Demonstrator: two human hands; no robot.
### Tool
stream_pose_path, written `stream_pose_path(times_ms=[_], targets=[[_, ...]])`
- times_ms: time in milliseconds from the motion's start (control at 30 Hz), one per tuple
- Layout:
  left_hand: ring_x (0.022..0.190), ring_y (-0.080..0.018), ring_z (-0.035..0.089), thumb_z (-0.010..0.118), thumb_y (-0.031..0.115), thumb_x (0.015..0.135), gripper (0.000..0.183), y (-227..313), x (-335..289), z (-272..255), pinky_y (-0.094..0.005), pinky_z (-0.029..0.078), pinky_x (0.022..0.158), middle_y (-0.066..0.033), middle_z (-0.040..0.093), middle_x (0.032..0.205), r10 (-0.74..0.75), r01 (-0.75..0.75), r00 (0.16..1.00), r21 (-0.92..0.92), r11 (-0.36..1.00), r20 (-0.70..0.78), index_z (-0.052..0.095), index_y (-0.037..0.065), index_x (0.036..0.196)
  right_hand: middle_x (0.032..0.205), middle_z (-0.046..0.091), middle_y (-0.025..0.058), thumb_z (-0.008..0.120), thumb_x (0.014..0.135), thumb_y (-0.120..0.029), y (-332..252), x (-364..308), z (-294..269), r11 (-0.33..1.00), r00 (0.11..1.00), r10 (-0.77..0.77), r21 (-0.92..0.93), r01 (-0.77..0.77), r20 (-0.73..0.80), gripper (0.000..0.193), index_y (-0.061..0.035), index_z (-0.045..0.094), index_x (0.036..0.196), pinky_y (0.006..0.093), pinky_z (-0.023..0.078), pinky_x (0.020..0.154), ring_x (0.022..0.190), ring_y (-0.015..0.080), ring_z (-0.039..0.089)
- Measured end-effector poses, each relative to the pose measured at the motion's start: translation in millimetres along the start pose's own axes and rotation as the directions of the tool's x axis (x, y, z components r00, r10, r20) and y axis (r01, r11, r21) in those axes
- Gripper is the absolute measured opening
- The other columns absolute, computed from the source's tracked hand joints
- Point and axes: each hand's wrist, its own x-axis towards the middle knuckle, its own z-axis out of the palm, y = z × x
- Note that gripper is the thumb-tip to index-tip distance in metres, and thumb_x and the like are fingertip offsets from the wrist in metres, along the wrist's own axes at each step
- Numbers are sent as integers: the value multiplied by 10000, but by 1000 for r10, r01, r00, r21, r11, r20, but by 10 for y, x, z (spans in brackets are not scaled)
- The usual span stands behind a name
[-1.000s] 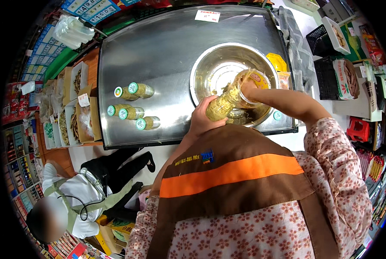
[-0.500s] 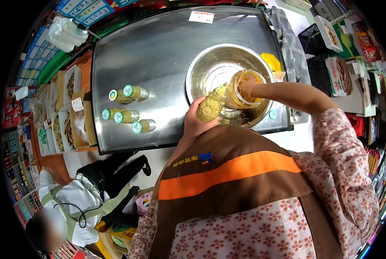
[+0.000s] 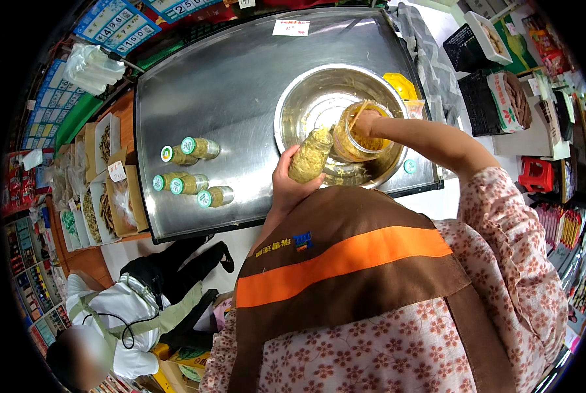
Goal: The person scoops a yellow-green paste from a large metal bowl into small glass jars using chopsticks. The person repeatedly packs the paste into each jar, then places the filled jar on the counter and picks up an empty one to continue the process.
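Observation:
My left hand point(image 3: 289, 185) is closed round a glass jar point(image 3: 310, 159) packed with yellow-green shredded food. Its mouth end reaches over the near left part of a steel basin point(image 3: 286, 98). Within the basin, a wide clear container point(image 3: 346, 145) leans with its opening toward me, holding similar yellowish shreds. My right hand point(image 3: 370, 123) is in that opening, its fingers hidden. Beside its wrist a thin, light stick-like piece point(image 3: 356, 112) shows; whether I grip it is unclear. Loose shreds lie on the basin's bottom.
Several filled jars with green-and-white lids point(image 3: 204, 148) lie on their sides on the left of the steel table point(image 3: 240, 85). A loose green lid point(image 3: 409, 166) is right of the basin, a yellow object point(image 3: 401, 86) behind it. Another person point(image 3: 135, 308) is at lower left.
The jar in my left hand has drawn slightly away from the wide container and stands steeper. My right hand has gone deeper into the container. The whole view has shifted a little.

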Motion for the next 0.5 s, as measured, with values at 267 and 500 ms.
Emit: stream_pose_path(times_ms=[267,500], targets=[[984,-173,586,797,155,620,676,8,33,45,-311,474,867,-126,595,1065,1,-5,998,81,997,58,483,-5,1197,999,624,199,593,688,-17,137,-856,-121,975,898,-102,136,175,-428,227,-1,628,912,417,528,716,855,356,637],[1003,-189,577,808,190,608,700,-66,97,98,-312,457,897,-113,592,1070,8,-18,993,81,997,122,486,-3,1199,925,591,127,692,664,-1,292,-1276,-28,721,730,131,570,395,-671,308,-7,637,967,367,490,718,803,284,604]])
